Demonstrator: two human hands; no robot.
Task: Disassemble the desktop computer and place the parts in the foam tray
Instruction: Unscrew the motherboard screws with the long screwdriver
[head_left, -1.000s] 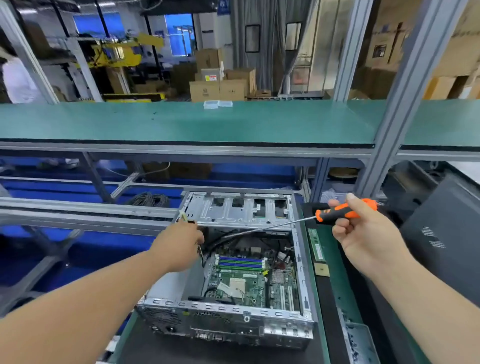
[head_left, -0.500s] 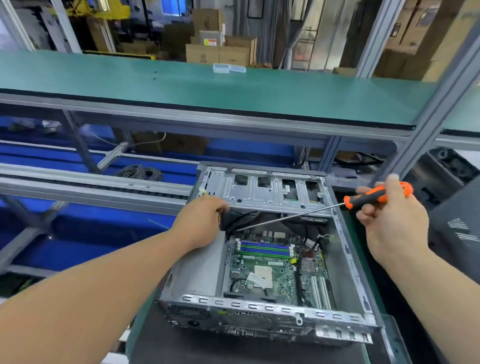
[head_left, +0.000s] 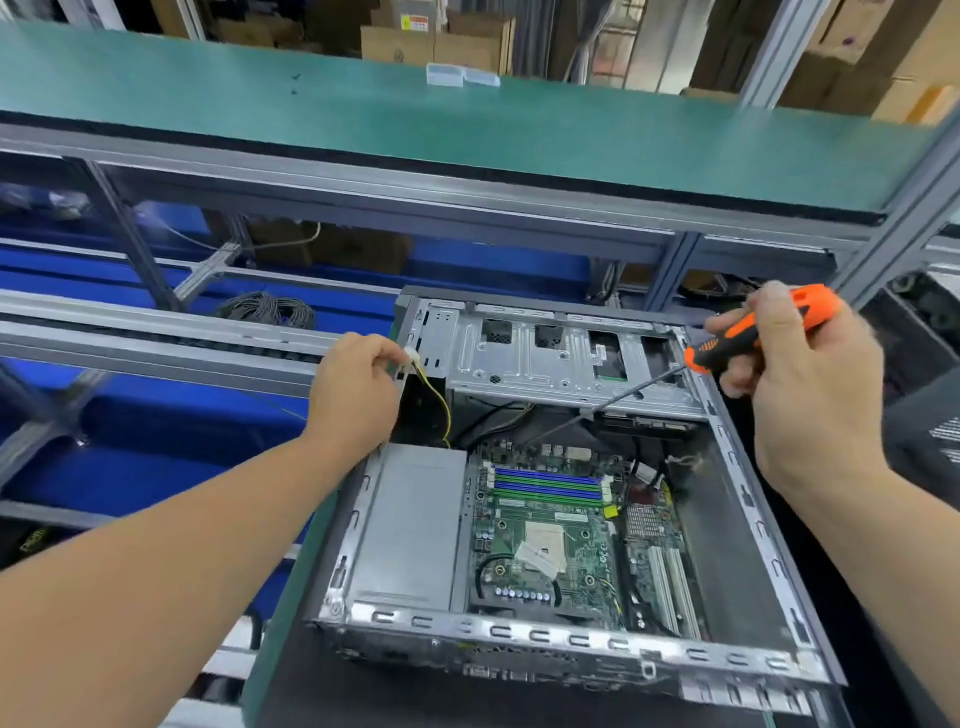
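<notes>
An open computer case (head_left: 571, 639) lies on its side on the desk (head_left: 270, 649), its side panel off, so the inside shows from above. The left hand (head_left: 353, 389) is at the case's far left corner, where its fingers pinch a small white plug (head_left: 413, 357); a yellow wire (head_left: 441, 402) runs from the plug down into the case. The right hand (head_left: 800, 384) is raised over the far right corner, fingers curled round the orange and black handle of a screwdriver (head_left: 748, 338). Its thin shaft slants down and left into the case, under the metal drive cage (head_left: 550, 358). A grey power supply (head_left: 410, 525) sits in the near left part of the case, just beside the green board (head_left: 556, 535) with blue and green slots. A green shelf (head_left: 467, 130) runs across above and behind the case.
</notes>
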